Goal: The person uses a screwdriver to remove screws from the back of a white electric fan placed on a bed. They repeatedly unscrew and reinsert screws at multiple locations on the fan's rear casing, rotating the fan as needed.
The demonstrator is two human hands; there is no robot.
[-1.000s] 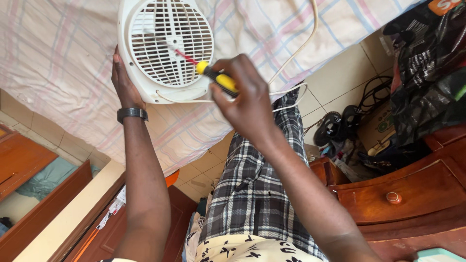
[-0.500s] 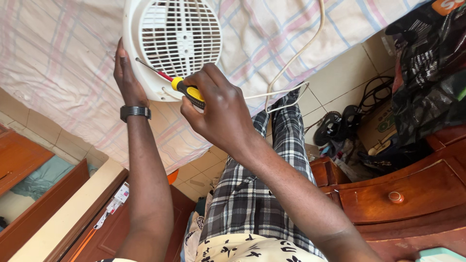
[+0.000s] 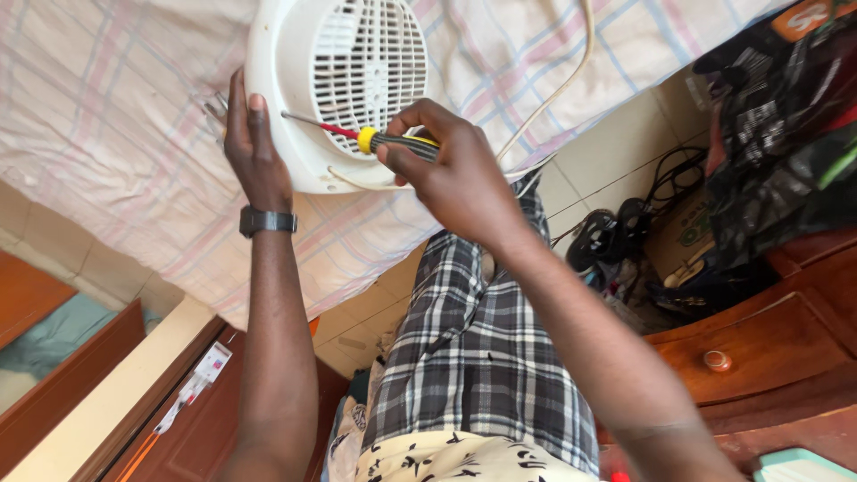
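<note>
Presently, a white fan heater (image 3: 344, 85) lies on a checked pink-and-blue bedsheet (image 3: 107, 107), grille facing up, set between the two hands. Left hand (image 3: 254, 147) is laid flat against the heater's left edge, fingers extended and lightly spread, bracing the casing; a black wristwatch (image 3: 268, 220) sits on that wrist. Right hand (image 3: 451, 174) is closed firmly around the yellow-and-black handle of a screwdriver (image 3: 375, 140), just beside the heater's lower right rim. The shaft runs leftward across the casing below the grille, its tip touching the housing near the left fingers. A white power cord (image 3: 553, 89) trails over the sheet.
</note>
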